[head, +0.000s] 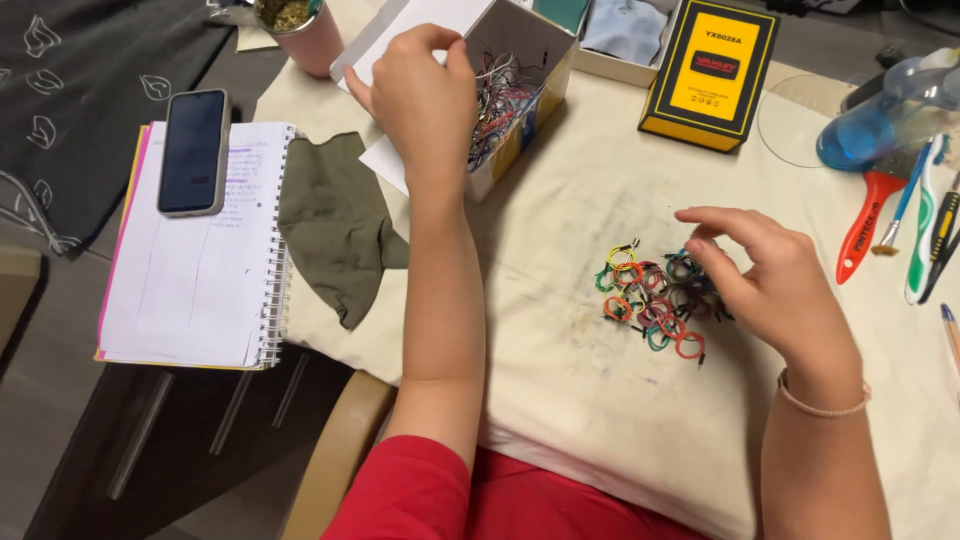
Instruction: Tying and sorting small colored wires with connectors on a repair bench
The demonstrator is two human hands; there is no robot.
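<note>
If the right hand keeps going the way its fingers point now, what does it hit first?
Probably the pile of coiled coloured wires: the right hand points left just over it, though its height above the cloth is unclear.

Soft even indoor light, bright on cloth, faint shadows under hands, slight motion blur, no glare

Person's body only: both forearms bare, no sleeves in view. Thin pinkish band (822,404) on the right wrist. Red garment (470,500) at the lower frame edge. No rings or watch showing.
</note>
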